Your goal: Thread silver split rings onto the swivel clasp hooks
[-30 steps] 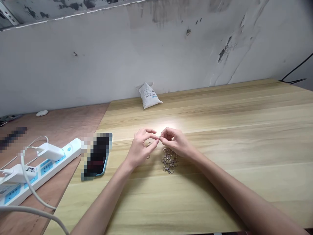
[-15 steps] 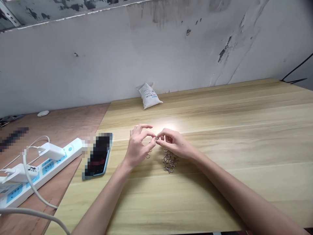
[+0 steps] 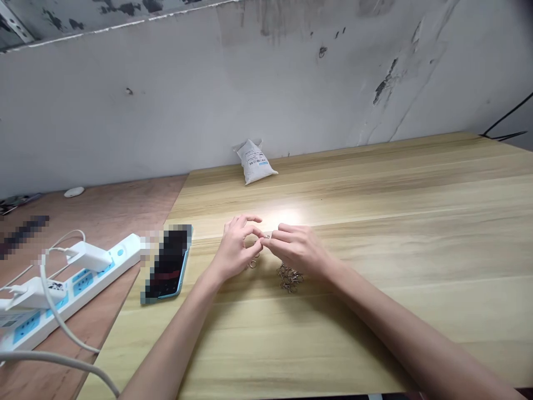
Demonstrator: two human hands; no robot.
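Observation:
My left hand [image 3: 238, 248] pinches a small shiny metal piece [image 3: 267, 237] between thumb and forefinger, its other fingers lifted and curved. From the other side my right hand [image 3: 297, 245] meets it, fingers curled and tips closed on the same piece. Fingers hide most of it, so I cannot tell whether it is a ring or a clasp. Under my left hand lie a few metal rings [image 3: 252, 264], partly covered. Below my right hand is a small heap of metal swivel clasps [image 3: 290, 279], its upper part hidden by the hand.
A phone [image 3: 166, 265] lies left of my left arm. Farther left, a white power strip [image 3: 89, 283] with chargers and looping cables rests on a reddish-brown surface. Against the wall leans a white labelled packet [image 3: 255, 162]. Pale wooden tabletop [image 3: 395, 233] extends to the right.
My right hand has rolled over, its knuckles now turned up and fingers more tightly curled at the metal piece. My left hand keeps its pinch and has barely shifted.

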